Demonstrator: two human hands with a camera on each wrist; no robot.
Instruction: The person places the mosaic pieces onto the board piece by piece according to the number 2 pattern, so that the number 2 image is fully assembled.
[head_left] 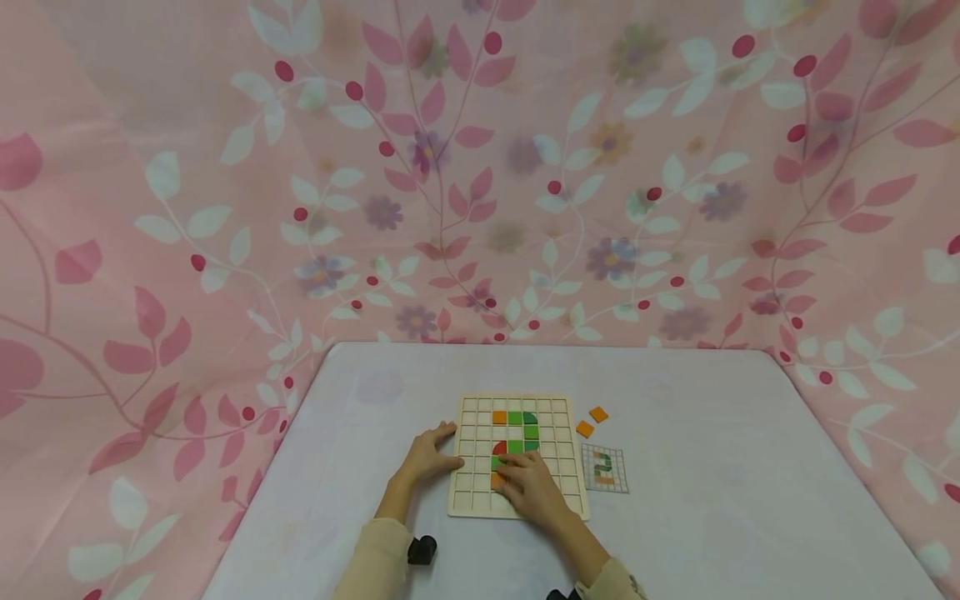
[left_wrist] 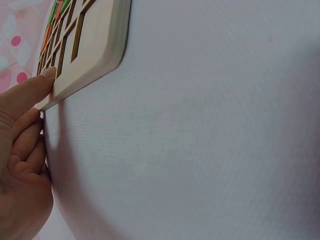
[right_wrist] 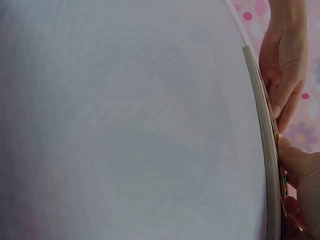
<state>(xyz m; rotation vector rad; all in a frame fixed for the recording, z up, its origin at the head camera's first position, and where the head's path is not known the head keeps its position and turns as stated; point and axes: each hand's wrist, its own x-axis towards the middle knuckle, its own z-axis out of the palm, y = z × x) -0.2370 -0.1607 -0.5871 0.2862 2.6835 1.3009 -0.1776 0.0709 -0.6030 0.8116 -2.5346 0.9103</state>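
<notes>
A pale wooden grid board (head_left: pixel 472 504) lies flat, bearing a pattern of orange, green and red tiles. My left hand (head_left: pixel 425 456) is at its left side, fingers relaxed and spread along the edge. The left wrist view shows that thumb (left_wrist: pixel 42 82) resting on the board's rim. Over the lower middle cells is my right hand (head_left: pixel 534 489), its fingertips bent down onto a green tile (head_left: pixel 496 463) and an orange tile (head_left: pixel 497 482). Its palm hides the cells to their right. In the right wrist view, the right thumb (right_wrist: pixel 292 155) touches the board's top.
Two loose orange tiles (head_left: pixel 597 413) lie right of the board. Below them is a gridded pattern card (head_left: pixel 592 479) showing a green and orange figure. A white cloth covers the table (head_left: pixel 697 467), with a pink floral curtain (head_left: pixel 525 208) behind and at the sides.
</notes>
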